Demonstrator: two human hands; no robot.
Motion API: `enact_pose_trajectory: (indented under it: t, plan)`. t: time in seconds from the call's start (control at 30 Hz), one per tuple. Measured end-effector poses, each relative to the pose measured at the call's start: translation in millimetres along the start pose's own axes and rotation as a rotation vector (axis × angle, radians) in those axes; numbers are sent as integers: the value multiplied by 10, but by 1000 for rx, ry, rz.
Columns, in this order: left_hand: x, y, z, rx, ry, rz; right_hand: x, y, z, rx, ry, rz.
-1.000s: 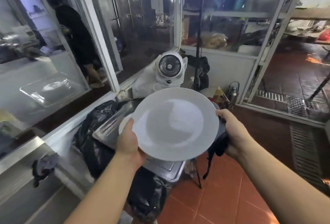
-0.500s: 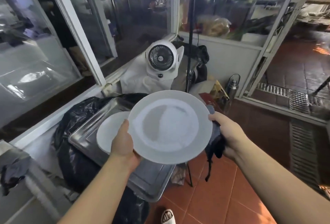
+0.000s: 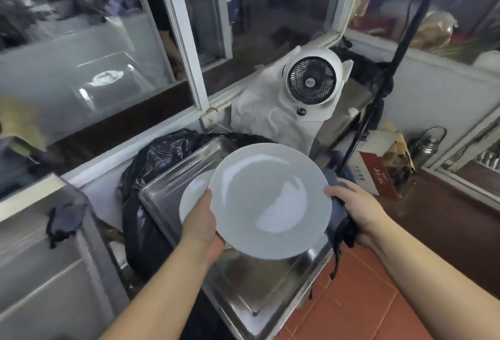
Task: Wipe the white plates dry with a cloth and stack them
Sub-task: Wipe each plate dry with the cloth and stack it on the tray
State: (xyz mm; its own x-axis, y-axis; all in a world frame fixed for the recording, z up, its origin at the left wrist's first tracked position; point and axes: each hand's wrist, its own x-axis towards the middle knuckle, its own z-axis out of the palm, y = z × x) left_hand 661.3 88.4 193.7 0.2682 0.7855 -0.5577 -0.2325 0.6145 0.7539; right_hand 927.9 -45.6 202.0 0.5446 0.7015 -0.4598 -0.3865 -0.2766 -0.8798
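Observation:
A round white plate [image 3: 270,199] hangs tilted over a steel tray [image 3: 259,285]. My left hand [image 3: 201,224] grips its left rim, thumb on top. My right hand [image 3: 357,209] presses a dark cloth [image 3: 339,220] against the plate's right rim and underside; the cloth's tail dangles below. A second white plate [image 3: 193,193] lies in the tray, mostly hidden behind the held plate and my left hand.
The tray rests on a black plastic bag [image 3: 151,166]. Behind stand a white fan [image 3: 311,82], a black pole [image 3: 378,96], a cardboard box [image 3: 378,174] and a metal flask [image 3: 426,144]. Glass partitions rise on the left, a dark rag [image 3: 65,220] lies on the steel counter, and red floor tiles show on the right.
The plate has come lower and nearer the tray while the view tipped down. Both hands keep their grip on its rims.

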Motion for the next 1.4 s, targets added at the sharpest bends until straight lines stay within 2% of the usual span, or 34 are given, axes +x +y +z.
enact_pose_trajectory:
  t: [0.07,0.2,0.33,0.6,1.07,1.23,1.4]
  plan:
    - [89,-24,-101,-40,82,-2,180,28,132,-49,-22,24]
    - [270,-140,-276,-141,214,-12,496,143,478,-166,71,-39]
    - [364,-229,-390,-206,358,45,824,288,746,-204,30,-47]
    - [533,-344,-554,0,601,44,1405,554,1028,-383,-58,34]
    - [988,-513,-947,452,707,10,1929,777,1281,-629,-104,-17]
    - [1006,-479,-886,654,712,65,2007,815,1343,-686,-105,-31]
    - [1015,-532,-916,741,713,143,1992,846,1415,-725,-127,-76]
